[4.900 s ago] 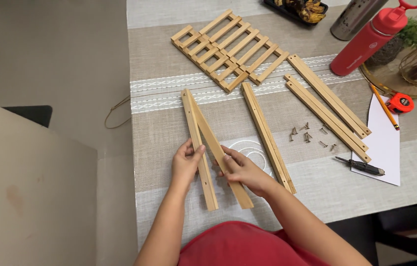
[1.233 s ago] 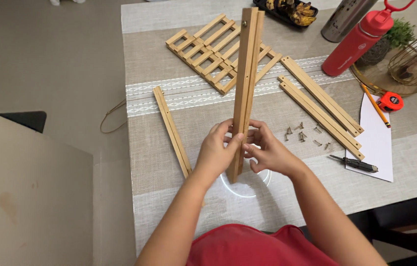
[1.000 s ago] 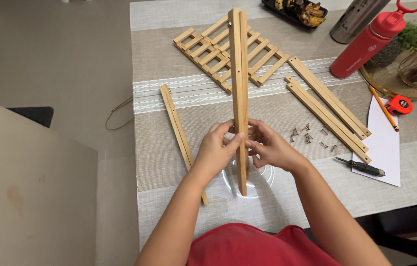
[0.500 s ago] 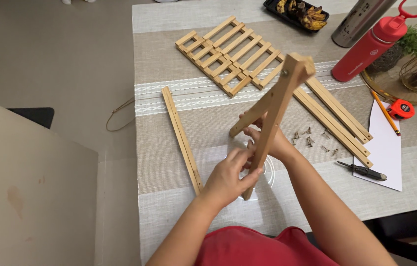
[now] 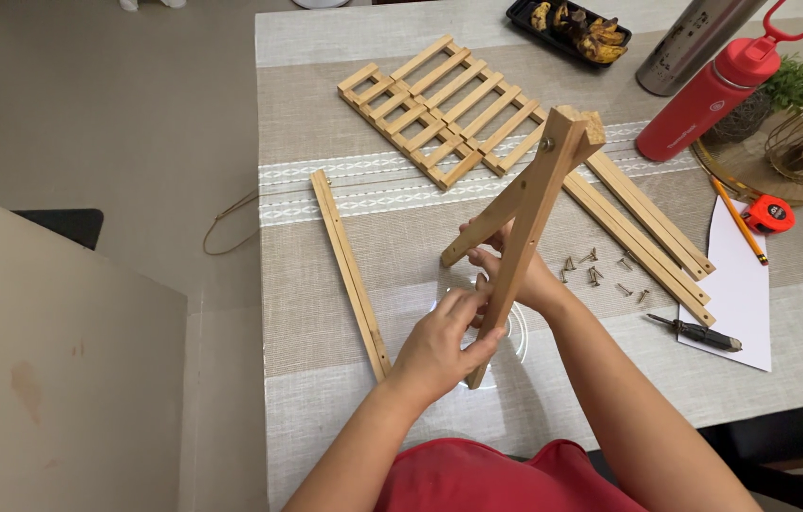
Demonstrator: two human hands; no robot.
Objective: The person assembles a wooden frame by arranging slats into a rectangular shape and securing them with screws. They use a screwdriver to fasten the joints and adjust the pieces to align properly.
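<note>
Head view: I see the hinged pair of wooden slats (image 5: 525, 213) held up above the middle of the table (image 5: 325, 38), its long axis tilted, with the pinned joint at the upper right and the two free ends pointing down toward the lower left, splayed apart in a narrow V. My left hand (image 5: 439, 346) closes around the lower end of the longer slat. My right hand (image 5: 515, 275) sits behind both slats; I cannot tell how tightly it grips. Beneath lies a clear round plate (image 5: 515, 337). A loose single slat (image 5: 352, 275) lies left of centre. Screws (image 5: 596, 275) are scattered right of the hands. In the upper centre rests a slatted wooden rack (image 5: 439, 109), and beyond it a black tray (image 5: 525, 14) holds dark browned food pieces (image 5: 577, 24).
</note>
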